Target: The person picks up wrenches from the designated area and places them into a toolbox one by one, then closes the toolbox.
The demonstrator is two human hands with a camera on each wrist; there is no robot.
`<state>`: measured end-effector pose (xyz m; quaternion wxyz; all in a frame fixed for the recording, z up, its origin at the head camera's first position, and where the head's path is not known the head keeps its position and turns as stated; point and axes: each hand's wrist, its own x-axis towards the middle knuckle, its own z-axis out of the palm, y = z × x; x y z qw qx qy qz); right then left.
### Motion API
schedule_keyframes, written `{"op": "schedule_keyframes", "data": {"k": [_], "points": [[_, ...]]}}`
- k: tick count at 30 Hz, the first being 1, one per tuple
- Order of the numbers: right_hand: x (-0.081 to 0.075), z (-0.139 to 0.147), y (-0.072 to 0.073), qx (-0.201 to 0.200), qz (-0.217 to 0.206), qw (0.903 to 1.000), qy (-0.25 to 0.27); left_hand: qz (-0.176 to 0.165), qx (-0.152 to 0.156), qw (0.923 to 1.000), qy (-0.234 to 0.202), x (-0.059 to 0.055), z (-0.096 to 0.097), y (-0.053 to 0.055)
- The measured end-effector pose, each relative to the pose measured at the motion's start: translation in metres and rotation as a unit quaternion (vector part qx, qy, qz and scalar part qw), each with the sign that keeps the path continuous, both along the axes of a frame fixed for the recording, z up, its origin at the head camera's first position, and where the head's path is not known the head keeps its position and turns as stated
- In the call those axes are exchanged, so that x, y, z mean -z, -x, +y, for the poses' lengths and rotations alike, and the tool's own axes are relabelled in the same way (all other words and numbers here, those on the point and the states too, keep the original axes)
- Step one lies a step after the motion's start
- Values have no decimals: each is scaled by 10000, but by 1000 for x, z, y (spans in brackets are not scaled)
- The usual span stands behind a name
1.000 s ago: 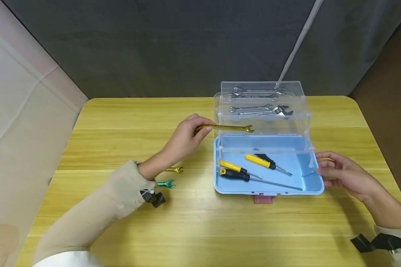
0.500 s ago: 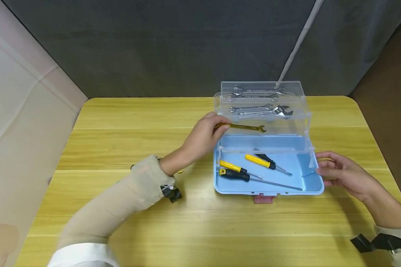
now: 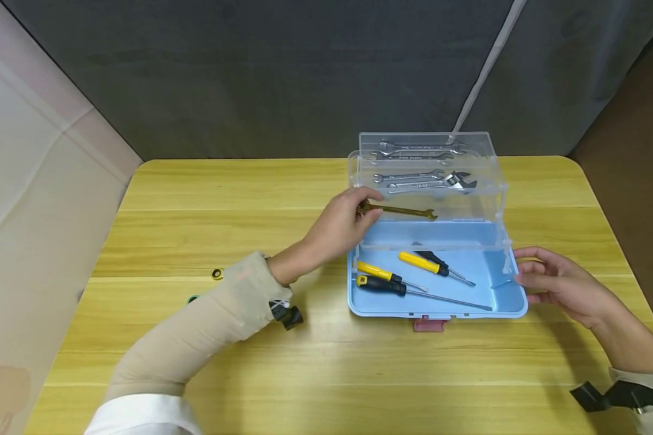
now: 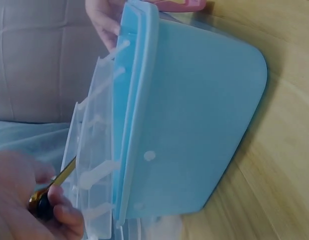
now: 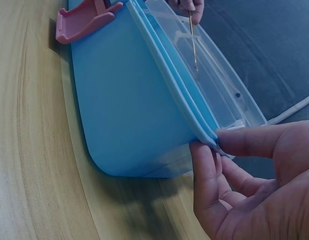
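A gold open-ended wrench [image 3: 408, 211] is pinched in my left hand [image 3: 334, 226], held over the lower clear tray [image 3: 432, 229] of the toolbox. Its far open jaw points right; in the left wrist view its near end shows between thumb and fingers of the left hand [image 4: 24, 200]. At the box's right side, my right hand [image 3: 571, 287] grips the rim of the blue toolbox [image 5: 139, 100], thumb on top and fingers beneath. Silver wrenches [image 3: 413, 177] and an adjustable wrench [image 3: 459, 180] lie in the upper trays.
Yellow screwdrivers [image 3: 420, 261] and black-handled screwdrivers [image 3: 383, 284] lie in the toolbox's base. A pink latch [image 3: 428, 325] hangs at its front. Left on the table, a gold ring end [image 3: 217, 273] and a green piece [image 3: 193, 299] show partly behind the left sleeve.
My left hand has carried the gold wrench rightward, from beside the toolbox to over its clear tray, slowing lately. My right hand has stayed on the rim.
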<state>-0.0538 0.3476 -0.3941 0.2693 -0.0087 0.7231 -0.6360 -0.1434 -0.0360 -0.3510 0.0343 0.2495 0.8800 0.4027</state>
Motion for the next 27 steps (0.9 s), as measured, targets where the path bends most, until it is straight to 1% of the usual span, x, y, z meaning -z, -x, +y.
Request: {"op": "schedule_keyframes", "data": {"k": [3,7,9,12,14,16,18,20,21,24,27], "points": [[0,0,0,-1,-21,10000,21,-265,213,9989,-314,0,-5,0],[-1,0,1,-14,-16,10000,32,-726,543,9931,-739,0,-13,1],[-1,0,1,-20,-6,10000,21,-851,684,9908,-804,-1,-17,2],[-1,0,1,-22,0,10000,23,-833,837,9905,-708,-1,-19,2],[-1,1,1,-18,6,10000,35,-729,868,9922,-524,-2,-19,2],[-1,1,0,-19,15,10000,69,-656,787,9944,-265,-3,-18,2],[-1,1,0,-24,21,9999,104,-613,626,9961,110,-4,-15,3],[-1,1,0,-35,22,9999,112,-524,472,9959,570,-4,-12,3],[-1,1,0,-39,23,9999,117,-424,427,9950,792,-5,-11,3],[-1,0,0,-22,2,9999,123,51,366,9895,1399,-6,-6,1],[0,0,0,-16,14,9999,116,524,318,9818,1796,-7,0,-2]]}}
